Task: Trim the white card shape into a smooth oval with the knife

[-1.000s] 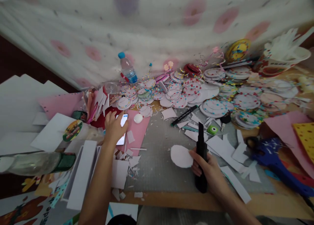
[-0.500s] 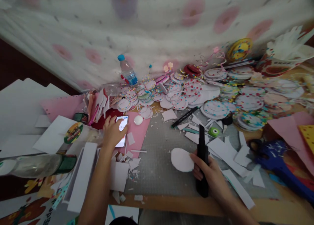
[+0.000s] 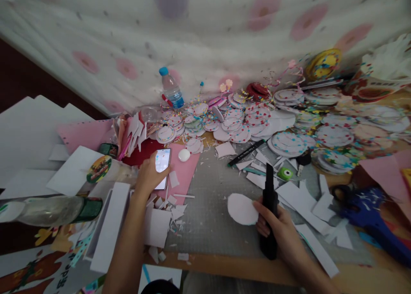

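My left hand (image 3: 148, 176) rests at the left edge of a smartphone (image 3: 163, 160), which lies lit up with small coloured icons on pink paper. Its thumb stretches across the lower screen; the other fingers are partly hidden. In my right hand (image 3: 272, 223) is a long black tool (image 3: 269, 195), thick below and narrow on top, whose exact kind I cannot tell. Pinched against it by the thumb is a white oval paper piece (image 3: 242, 209), pointing left over the grey cutting mat (image 3: 208, 225).
Bead-trimmed paper discs (image 3: 257, 116) are heaped along the back, near a water bottle (image 3: 172, 90). A black pen (image 3: 246, 152), green punch (image 3: 284, 173), paper strips and a blue-handled tool (image 3: 369, 212) lie rightward. A white box (image 3: 111, 227) stands at the left.
The phone's screen has gone from a mostly white page to icons, and my left thumb has dropped lower on it. My right hand keeps its hold; the whole view has shifted slightly.
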Available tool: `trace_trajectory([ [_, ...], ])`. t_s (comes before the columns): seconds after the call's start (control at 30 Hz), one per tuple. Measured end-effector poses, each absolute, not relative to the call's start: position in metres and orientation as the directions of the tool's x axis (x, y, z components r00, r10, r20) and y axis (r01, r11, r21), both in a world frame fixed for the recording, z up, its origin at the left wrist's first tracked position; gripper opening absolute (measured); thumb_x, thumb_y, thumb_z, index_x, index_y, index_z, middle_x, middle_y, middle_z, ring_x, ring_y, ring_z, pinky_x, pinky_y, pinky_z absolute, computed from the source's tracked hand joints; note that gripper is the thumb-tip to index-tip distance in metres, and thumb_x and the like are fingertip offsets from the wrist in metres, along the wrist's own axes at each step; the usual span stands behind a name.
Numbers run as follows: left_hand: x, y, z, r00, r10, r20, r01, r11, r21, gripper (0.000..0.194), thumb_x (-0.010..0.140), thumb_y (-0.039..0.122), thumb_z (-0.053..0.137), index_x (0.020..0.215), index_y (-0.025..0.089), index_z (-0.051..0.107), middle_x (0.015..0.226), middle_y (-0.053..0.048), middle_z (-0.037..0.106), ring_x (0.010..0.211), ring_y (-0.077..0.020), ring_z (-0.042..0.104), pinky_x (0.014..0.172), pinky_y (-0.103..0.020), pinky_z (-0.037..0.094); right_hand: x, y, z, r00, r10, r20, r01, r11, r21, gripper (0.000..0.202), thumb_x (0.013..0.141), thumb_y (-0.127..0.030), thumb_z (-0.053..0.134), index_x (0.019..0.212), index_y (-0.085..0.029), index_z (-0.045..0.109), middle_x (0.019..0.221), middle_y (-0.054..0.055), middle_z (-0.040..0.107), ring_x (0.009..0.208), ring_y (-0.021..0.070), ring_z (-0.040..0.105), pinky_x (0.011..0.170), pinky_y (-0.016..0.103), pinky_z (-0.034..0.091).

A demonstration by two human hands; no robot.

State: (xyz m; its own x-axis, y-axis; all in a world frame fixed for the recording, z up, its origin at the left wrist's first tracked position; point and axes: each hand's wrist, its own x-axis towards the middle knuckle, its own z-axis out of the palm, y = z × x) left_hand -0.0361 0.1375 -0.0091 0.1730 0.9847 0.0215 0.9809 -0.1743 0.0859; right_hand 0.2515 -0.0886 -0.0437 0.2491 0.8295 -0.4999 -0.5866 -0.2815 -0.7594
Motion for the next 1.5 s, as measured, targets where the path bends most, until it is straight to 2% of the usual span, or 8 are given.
trace_trajectory([
  [0.57, -0.03, 0.14, -0.006, 0.144, 0.988, -0.052, 0.989, -0.146, -0.038, 0.076, 0.077, 0.064, 0.05, 0.14, 0.023, 0.038, 0.11, -0.015, 0.055, 0.105, -0.0348, 0.054, 0.085, -0.042, 0.042, 0.25, -0.087, -0.039, 0.257, 0.81, -0.527, -0.567, -0.315, -0.761, 0.037, 0.072, -0.046, 0.075, 0.078, -0.019, 0.05, 0.047, -0.01, 0.037, 0.037, 0.0033, 0.031, 0.036, 0.017, 0.026],
  [0.73, -0.032, 0.131, -0.006, 0.135, 0.989, 0.065, 0.988, -0.139, 0.07, 0.092, 0.075, 0.061, 0.056, 0.141, 0.003, 0.028, 0.124, -0.025, 0.052, 0.118, -0.0372, 0.048, 0.094, -0.047, 0.039, 0.25, -0.088, -0.041, 0.266, 0.81, -0.523, -0.565, -0.308, -0.765, 0.036, 0.073, -0.045, 0.075, 0.078, -0.019, 0.05, 0.047, -0.01, 0.037, 0.037, 0.0036, 0.031, 0.036, 0.018, 0.026],
  [0.83, -0.026, 0.106, 0.0, 0.157, 0.968, 0.198, 0.962, -0.195, 0.19, 0.075, 0.079, 0.046, 0.058, 0.136, 0.005, 0.034, 0.129, -0.023, 0.049, 0.123, -0.035, 0.044, 0.1, -0.047, 0.037, 0.251, -0.088, -0.043, 0.264, 0.816, -0.515, -0.571, -0.298, -0.765, 0.035, 0.075, -0.044, 0.074, 0.079, -0.019, 0.05, 0.049, -0.01, 0.038, 0.038, 0.0033, 0.031, 0.037, 0.018, 0.026],
  [0.93, -0.004, 0.061, 0.009, 0.119, 0.96, 0.253, 0.859, -0.227, 0.459, 0.05, 0.083, 0.038, 0.055, 0.126, 0.013, 0.046, 0.122, -0.017, 0.054, 0.117, -0.0293, 0.05, 0.101, -0.044, 0.038, 0.251, -0.088, -0.042, 0.252, 0.826, -0.504, -0.541, -0.312, -0.781, 0.034, 0.076, -0.044, 0.072, 0.079, -0.019, 0.049, 0.05, -0.01, 0.039, 0.039, 0.0035, 0.032, 0.037, 0.018, 0.026],
  [1.03, 0.033, 0.011, 0.015, 0.123, 0.992, -0.019, 0.577, -0.056, 0.815, 0.037, 0.086, 0.042, 0.052, 0.116, 0.02, 0.053, 0.115, -0.011, 0.061, 0.103, -0.0221, 0.059, 0.09, -0.035, 0.047, 0.244, -0.087, -0.036, 0.252, 0.838, -0.484, -0.475, -0.329, -0.816, 0.034, 0.076, -0.044, 0.072, 0.08, -0.019, 0.05, 0.049, -0.01, 0.04, 0.039, 0.0041, 0.033, 0.039, 0.018, 0.026],
  [1.1, 0.058, -0.015, 0.015, 0.202, 0.946, -0.252, 0.41, 0.152, 0.899, 0.035, 0.087, 0.047, 0.05, 0.107, 0.02, 0.059, 0.102, -0.009, 0.065, 0.092, -0.02, 0.062, 0.077, -0.03, 0.051, 0.236, -0.086, -0.03, 0.227, 0.846, -0.483, -0.454, -0.347, -0.821, 0.036, 0.074, -0.047, 0.073, 0.08, -0.019, 0.05, 0.048, -0.009, 0.041, 0.04, 0.0046, 0.033, 0.039, 0.018, 0.025],
  [1.27, 0.087, -0.049, 0.0, 0.227, 0.761, -0.608, 0.231, 0.564, 0.793, 0.05, 0.076, 0.065, 0.055, 0.076, 0.015, 0.061, 0.057, -0.002, 0.056, 0.047, -0.0118, 0.05, 0.038, -0.02, 0.036, 0.22, -0.092, -0.017, 0.071, 0.862, -0.502, -0.514, -0.4, -0.759, 0.034, 0.076, -0.046, 0.07, 0.077, -0.019, 0.049, 0.047, -0.009, 0.043, 0.038, 0.0047, 0.033, 0.038, 0.018, 0.024],
  [1.5, 0.085, -0.063, 0.001, 0.247, 0.659, -0.711, -0.095, 0.746, 0.659, 0.051, 0.06, 0.063, 0.071, 0.067, 0.014, 0.057, 0.051, 0.002, 0.048, 0.043, -0.0079, 0.043, 0.035, -0.018, 0.023, 0.216, -0.105, -0.014, -0.132, 0.846, -0.516, -0.588, -0.486, -0.647, 0.036, 0.076, -0.05, 0.067, 0.074, -0.02, 0.048, 0.04, -0.009, 0.043, 0.032, 0.0038, 0.026, 0.034, 0.018, 0.018],
])
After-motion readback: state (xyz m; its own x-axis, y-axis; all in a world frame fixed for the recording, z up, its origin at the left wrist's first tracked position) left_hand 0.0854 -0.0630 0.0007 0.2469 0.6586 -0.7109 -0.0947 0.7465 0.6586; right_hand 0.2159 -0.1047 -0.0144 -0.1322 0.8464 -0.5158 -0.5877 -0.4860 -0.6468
